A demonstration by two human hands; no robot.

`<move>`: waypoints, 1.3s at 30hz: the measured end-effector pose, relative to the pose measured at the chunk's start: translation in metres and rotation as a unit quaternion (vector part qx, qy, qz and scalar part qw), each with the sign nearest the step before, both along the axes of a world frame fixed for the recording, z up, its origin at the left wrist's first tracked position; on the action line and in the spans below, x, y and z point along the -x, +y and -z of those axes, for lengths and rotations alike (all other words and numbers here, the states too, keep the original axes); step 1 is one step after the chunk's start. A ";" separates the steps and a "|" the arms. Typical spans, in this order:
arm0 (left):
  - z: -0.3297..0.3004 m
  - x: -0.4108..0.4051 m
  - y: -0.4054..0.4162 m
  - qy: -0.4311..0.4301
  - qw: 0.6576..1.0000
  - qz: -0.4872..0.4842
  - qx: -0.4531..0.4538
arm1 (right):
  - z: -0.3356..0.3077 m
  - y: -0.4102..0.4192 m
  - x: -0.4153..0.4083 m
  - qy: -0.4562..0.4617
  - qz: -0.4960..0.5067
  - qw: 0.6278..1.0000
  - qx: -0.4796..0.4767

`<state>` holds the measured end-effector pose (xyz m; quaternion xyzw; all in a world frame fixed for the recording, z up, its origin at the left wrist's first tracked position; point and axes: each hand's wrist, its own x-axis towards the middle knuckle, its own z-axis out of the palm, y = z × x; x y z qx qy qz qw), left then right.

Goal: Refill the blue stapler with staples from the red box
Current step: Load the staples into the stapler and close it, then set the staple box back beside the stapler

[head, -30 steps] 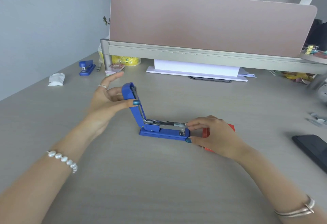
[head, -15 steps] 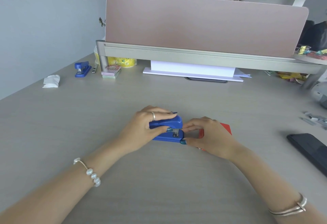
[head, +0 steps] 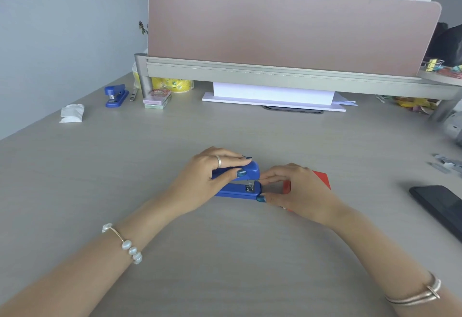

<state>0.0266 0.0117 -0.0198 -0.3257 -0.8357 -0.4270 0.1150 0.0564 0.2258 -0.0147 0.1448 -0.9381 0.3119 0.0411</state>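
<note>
The blue stapler lies on the desk in the middle of the view, its lid folded down over the base. My left hand wraps over the lid, thumb on its near side. My right hand pinches the stapler's front end, thumb at the base corner. Behind my right hand lies the red box, mostly hidden by it.
A second blue stapler and small boxes sit at the back left near a crumpled tissue. A pink divider stands across the back. A black phone and loose staple strips lie at the right.
My left hand swung the stapler's raised lid down onto the base and now rests on it. My right hand stayed at the front end.
</note>
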 end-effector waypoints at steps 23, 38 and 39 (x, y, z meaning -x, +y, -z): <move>0.001 -0.002 -0.001 0.040 0.996 -0.025 0.080 | -0.025 0.031 -0.015 -0.031 0.002 0.999 -0.036; -0.005 -0.008 -0.011 -0.070 0.998 -0.003 0.010 | -0.024 0.052 -0.014 -0.113 -0.067 0.991 0.010; -0.005 -0.009 -0.011 -0.069 0.998 -0.001 0.011 | -0.023 0.051 -0.014 -0.116 -0.071 0.990 0.031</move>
